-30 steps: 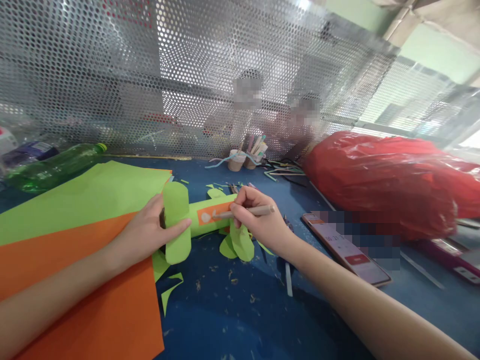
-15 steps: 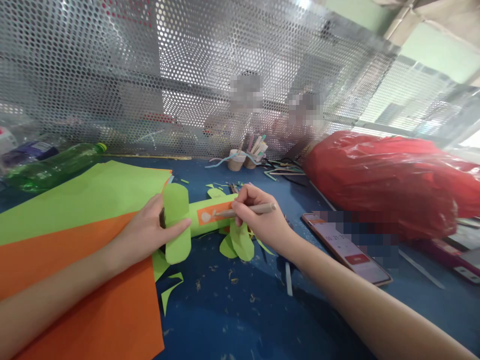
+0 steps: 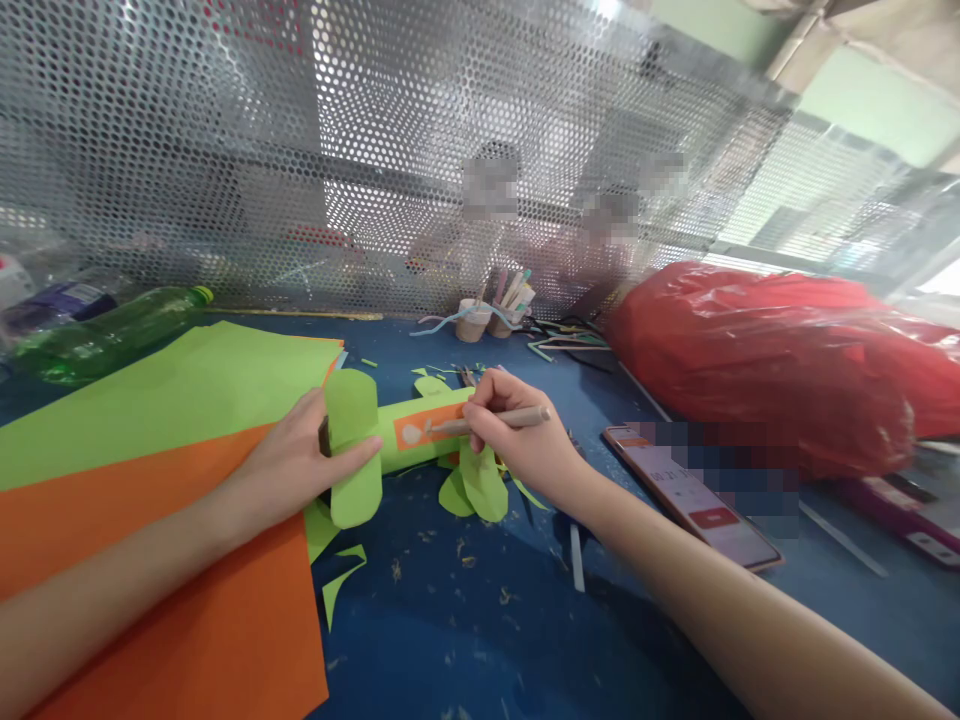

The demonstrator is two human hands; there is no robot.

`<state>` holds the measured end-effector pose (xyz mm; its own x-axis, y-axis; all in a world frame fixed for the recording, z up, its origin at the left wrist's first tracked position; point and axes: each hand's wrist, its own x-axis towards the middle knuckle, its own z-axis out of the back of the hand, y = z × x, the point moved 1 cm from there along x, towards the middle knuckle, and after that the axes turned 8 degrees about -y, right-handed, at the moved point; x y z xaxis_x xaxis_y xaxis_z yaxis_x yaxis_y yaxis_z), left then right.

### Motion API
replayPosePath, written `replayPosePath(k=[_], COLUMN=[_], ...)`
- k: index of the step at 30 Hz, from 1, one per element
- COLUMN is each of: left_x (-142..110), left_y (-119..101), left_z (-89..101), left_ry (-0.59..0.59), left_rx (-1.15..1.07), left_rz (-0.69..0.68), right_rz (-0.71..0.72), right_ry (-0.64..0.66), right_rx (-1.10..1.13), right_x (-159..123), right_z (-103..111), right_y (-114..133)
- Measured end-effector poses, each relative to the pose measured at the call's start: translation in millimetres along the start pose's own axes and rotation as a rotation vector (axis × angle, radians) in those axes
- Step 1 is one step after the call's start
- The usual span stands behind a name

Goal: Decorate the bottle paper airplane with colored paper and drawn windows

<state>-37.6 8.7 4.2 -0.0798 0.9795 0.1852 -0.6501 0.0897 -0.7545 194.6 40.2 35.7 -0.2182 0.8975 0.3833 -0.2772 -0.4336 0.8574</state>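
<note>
Green tube (image 3: 418, 458), qty 1, mid-frame above blue table (image 3: 450, 640); long axis runs approx. L–R, R end slightly higher in frame. Orange strip (image 3: 432, 420), qty 1, lies lengthwise on its upper side, w/ pale marks incl. 1 rounded blob (image 3: 412, 434) nr strip's L end. Tall rounded green flap (image 3: 355, 405) at tube's L end, more green lobes (image 3: 484, 485) nr R end, partly hidden so no exact count. L hand (image 3: 300, 455): grip clamped on tube's L end, thumb across flap, other fingers mostly hidden behind. R hand (image 3: 532, 450): grip closed on pen (image 3: 450, 428), qty 1; pen nearly level, tip pointing L at strip, butt end R & a bit higher; tip at or just over strip, can't tell which. Left of frame: green sheet (image 3: 225, 370) above, orange sheet (image 3: 187, 600) below, partly under L forearm. Green bottle (image 3: 112, 330), qty 1, upper L, on its side. Upper ctr: 2 small cups (image 3: 472, 325) side by side, w/ sticks/pens. R side: phone (image 3: 690, 495), qty 1, slanting down to R; red bag (image 3: 780, 370), qty 1, above it.
</note>
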Motion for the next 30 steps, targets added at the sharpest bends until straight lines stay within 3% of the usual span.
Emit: replayPosePath(k=[16,30], left_x=[3,3], left_y=[11,13], left_z=[-5.0,-5.3], left_ry=[-0.076,-0.084], left_rx=[0.016,0.0], left_rz=[-0.094,-0.084], right_rz=[0.001,0.0], right_ry=[0.016,0.018], right_rx=[0.013,0.003], right_x=[0,1], right_z=[0,0], right_y=[-3,-2])
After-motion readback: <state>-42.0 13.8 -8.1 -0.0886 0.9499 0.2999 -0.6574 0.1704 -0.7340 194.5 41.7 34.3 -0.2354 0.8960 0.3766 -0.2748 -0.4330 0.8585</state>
